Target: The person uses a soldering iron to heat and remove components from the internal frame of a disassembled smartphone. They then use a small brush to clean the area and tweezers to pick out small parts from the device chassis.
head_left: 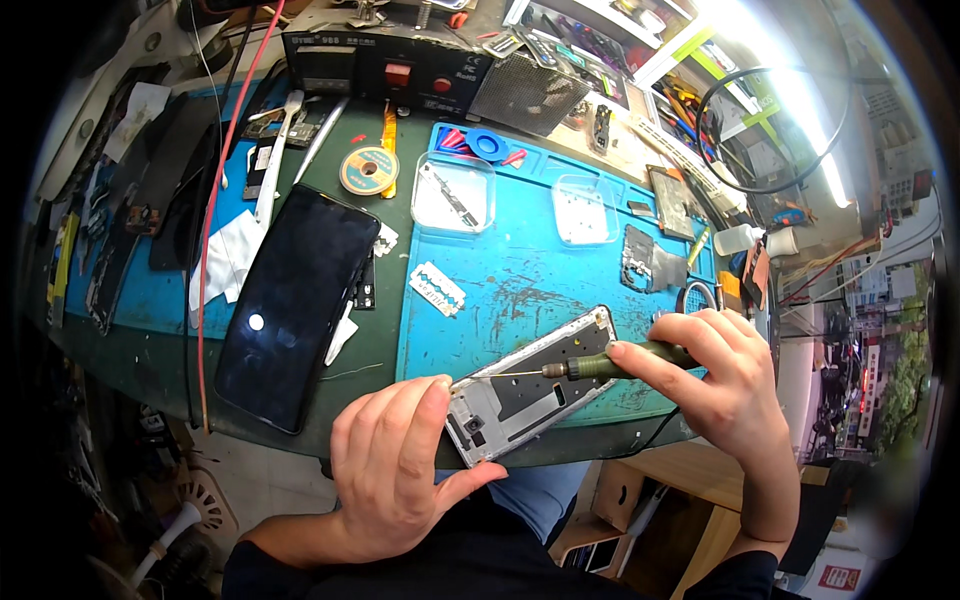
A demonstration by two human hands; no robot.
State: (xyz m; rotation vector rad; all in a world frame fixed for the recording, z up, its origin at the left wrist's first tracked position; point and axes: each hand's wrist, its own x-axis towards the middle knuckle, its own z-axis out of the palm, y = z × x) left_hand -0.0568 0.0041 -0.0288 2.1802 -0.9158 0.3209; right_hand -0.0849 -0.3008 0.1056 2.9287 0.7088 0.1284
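Your left hand [395, 470] is clamped on one end of the frame [520, 408], fingers along its far edge and thumb at its near corner. Your right hand [725, 378] is closed around the green tool [592, 367], its thin tip lying over the frame and pointing at your left fingers. Whether the tip touches metal is too fine to tell.

The frame sits at the near edge of the mat [540, 270], tilted across it, its far end toward your right hand. That grip bears on one end only, so a sideways push from the tool could swing the loose end round. If the tip slips along the frame, your left fingertips are in its line; too much pressure would be the likely cause. Pressing hard on the thin plate could also scratch or bend it.

With the frame so near the front of the surface [338, 400], a knock could send it into your lap. Mind the bare razor blade [437, 290] behind it: a careless reach that way could cut you. The phone [305, 300] lies near your left hand, where a swinging elbow might scuff it.
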